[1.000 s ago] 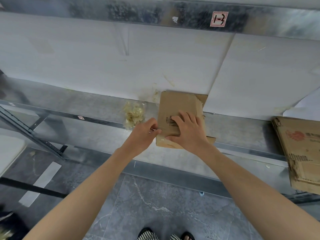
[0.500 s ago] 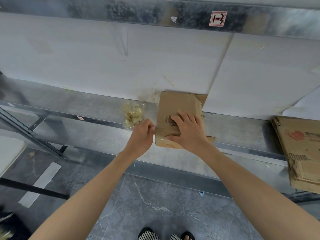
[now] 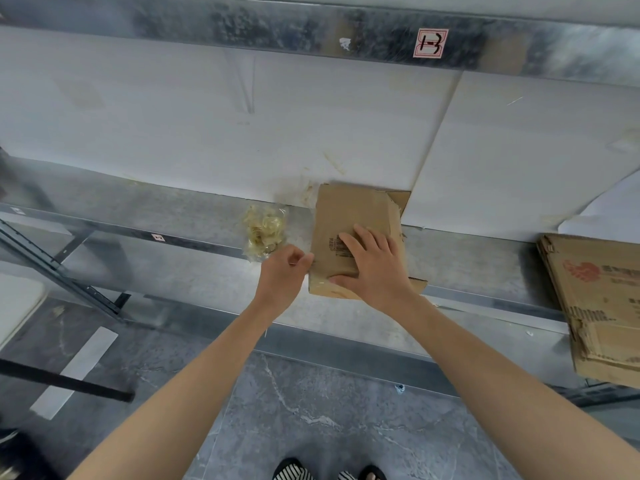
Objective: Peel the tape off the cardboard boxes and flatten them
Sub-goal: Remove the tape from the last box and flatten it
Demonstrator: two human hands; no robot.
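Flattened cardboard box point(image 3: 349, 230), frame centre, on the metal shelf point(image 3: 194, 271): keep your right hand point(image 3: 375, 268) spread flat on it while your left hand point(image 3: 282, 273), fingers pinched closed at its left edge, apparently on tape, peels low and steady.

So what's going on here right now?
A person is working on a flattened cardboard box lying on a metal shelf. The right hand presses flat on the box to hold it down, while the left hand pinches at its left edge, apparently picking at tape. A wad of peeled tape sits just left, and more flattened boxes lie at the right.
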